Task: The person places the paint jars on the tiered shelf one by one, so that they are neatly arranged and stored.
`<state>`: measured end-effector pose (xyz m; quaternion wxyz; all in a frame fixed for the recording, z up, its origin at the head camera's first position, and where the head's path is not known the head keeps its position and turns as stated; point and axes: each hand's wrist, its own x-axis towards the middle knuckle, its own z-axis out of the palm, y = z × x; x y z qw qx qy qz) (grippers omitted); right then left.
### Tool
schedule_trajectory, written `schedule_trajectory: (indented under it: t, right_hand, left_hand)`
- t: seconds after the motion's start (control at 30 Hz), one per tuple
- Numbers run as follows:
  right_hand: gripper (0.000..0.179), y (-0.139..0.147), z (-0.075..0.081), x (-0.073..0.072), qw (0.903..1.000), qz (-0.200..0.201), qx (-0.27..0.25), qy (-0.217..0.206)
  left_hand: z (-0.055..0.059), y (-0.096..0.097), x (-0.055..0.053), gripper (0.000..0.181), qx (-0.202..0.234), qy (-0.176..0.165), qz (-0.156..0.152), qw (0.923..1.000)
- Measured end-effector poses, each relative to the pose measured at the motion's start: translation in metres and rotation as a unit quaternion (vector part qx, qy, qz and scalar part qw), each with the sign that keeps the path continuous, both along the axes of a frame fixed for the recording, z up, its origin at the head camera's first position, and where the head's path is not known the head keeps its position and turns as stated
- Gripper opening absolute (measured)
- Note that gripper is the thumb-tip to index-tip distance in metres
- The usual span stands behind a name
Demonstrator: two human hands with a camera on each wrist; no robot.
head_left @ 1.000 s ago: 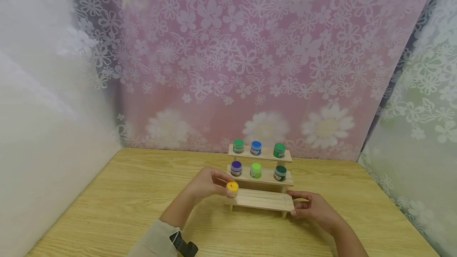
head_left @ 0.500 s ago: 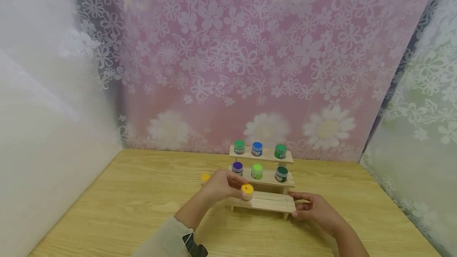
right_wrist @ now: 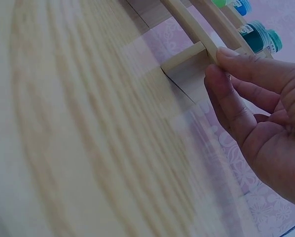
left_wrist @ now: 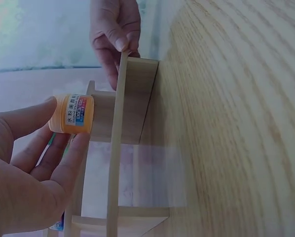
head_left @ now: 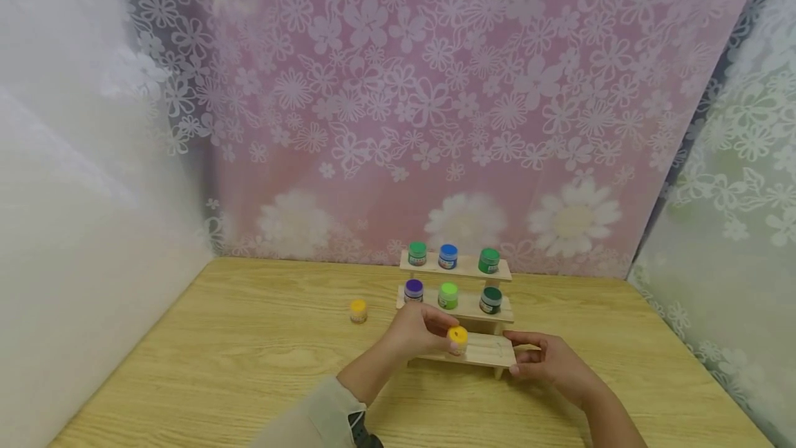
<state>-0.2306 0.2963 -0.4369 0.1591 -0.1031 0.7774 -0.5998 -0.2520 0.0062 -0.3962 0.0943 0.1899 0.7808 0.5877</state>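
My left hand (head_left: 417, 330) pinches a yellow-orange gouache paint jar (head_left: 457, 341) between thumb and fingers. In the left wrist view, the jar (left_wrist: 74, 113) is beside the bottom shelf, its printed label showing. The jar is in front of the middle of the three-step wooden rack (head_left: 490, 350); whether its base touches the bottom shelf I cannot tell. At that shelf's right end, my right hand (head_left: 550, 364) grips the board, with thumb and fingers on its edge (right_wrist: 214, 55) in the right wrist view.
A second yellow jar (head_left: 358, 311) stands on the table, left of the rack. The middle step carries purple (head_left: 413, 290), lime (head_left: 448, 296) and dark green (head_left: 490, 301) jars. On the top step are two green jars and a blue jar (head_left: 448, 256). A flowered curtain hangs behind.
My left hand has carried the yellow-orange jar rightward, from the bottom shelf's left end to its middle. The second yellow jar has come into view behind it. My right hand stays on the shelf end.
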Motion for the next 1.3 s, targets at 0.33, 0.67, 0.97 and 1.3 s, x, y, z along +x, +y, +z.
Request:
schedule_trajectory:
  t: [0.33,0.67,0.97,1.3]
  right_hand:
    - [0.076,-0.001,-0.001,-0.002,1.0,-0.004,-0.001,-0.007]
    - [0.077,-0.001,0.001,-0.001,1.0,-0.006,0.001,-0.006]
    - [0.078,-0.001,0.001,-0.001,1.0,-0.003,-0.001,-0.009]
    - [0.078,-0.002,0.001,-0.001,1.0,0.0,0.002,-0.006]
  left_hand:
    - [-0.007,0.018,-0.001,0.026,-0.014,0.009,0.026,0.9995]
    - [-0.014,0.028,-0.004,0.024,-0.024,0.015,0.046,0.9985]
    - [-0.021,0.032,-0.004,0.024,-0.004,0.009,0.058,0.9983]
    - [-0.022,0.021,-0.006,0.024,0.015,0.004,0.05,0.9986]
